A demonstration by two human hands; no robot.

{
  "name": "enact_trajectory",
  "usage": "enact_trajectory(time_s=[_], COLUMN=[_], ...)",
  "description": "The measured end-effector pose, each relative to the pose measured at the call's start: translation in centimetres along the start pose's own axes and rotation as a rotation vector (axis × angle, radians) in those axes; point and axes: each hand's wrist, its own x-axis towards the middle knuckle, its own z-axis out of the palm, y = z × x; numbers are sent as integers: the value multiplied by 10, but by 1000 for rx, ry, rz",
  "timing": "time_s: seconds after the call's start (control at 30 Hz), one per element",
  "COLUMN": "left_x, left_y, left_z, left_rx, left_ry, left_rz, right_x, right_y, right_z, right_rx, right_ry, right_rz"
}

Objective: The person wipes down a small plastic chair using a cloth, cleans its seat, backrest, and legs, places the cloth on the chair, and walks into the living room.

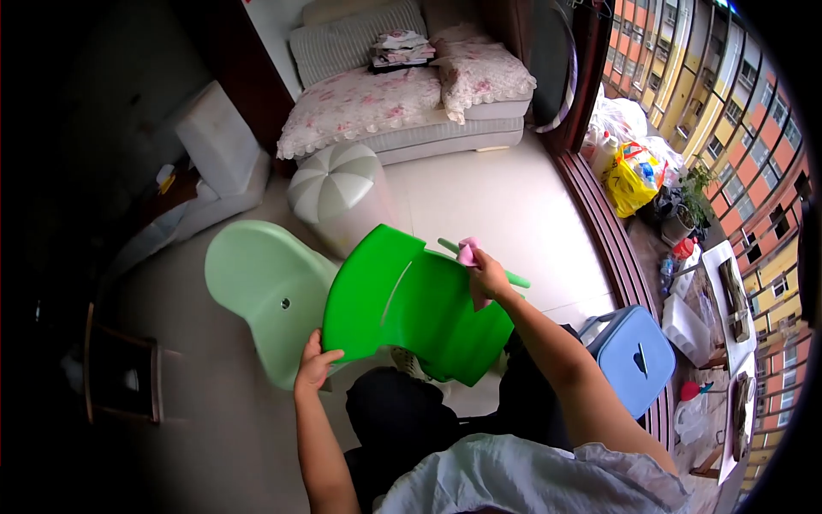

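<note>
A bright green plastic chair (364, 300) is tilted in front of my knees, its curved surface facing up. My left hand (318, 361) grips its lower left edge, thumb on top and the other fingers partly hidden underneath. At the chair's far right side, my right hand (490, 278) is closed around a pink cloth (468, 250), close to a green leg. Just left of the bright chair stands a pale green moulded chair (257, 274) with a small hole in its seat. Part of that chair is covered by the bright one.
Behind the chairs stands a round pouf (336, 184), with a floral-covered sofa (385, 98) beyond. To my right, a blue lidded box (634, 355) sits by the sliding-door track (612, 236). Bags, including a yellow bag (632, 184), and a potted plant (679, 224) occupy the balcony.
</note>
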Motion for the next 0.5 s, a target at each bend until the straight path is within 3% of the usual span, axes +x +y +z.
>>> enact_trajectory(time_s=[0.07, 0.13, 0.17, 0.23, 0.3, 0.37, 0.43, 0.5], left_x=[-7, -10, -12, -14, -16, -14, -15, -17], left_y=[7, 5, 2, 9, 9, 8, 3, -8], left_z=[-4, -14, -16, -9, -6, -5, -3, -3], left_rx=[48, 248, 273, 418, 618, 585, 506, 438], left_ry=[49, 106, 144, 195, 300, 331, 386, 438], left_rz=[-30, -105, -107, -181, -256, -279, -234, -192], right_x=[-5, -10, -9, -5, -3, -1, 7, 14], right_y=[-4, -2, 2, 7, 9, 6, -3, 6], right_z=[-6, -12, -10, -8, -7, -10, -17, -18], right_rx=[-20, -378, -381, -119, -157, -192, -13, 116], right_ry=[-35, 106, 93, -76, -90, -105, -231, -271], right_rz=[-50, -303, -317, 90, 56, 27, 261, 252])
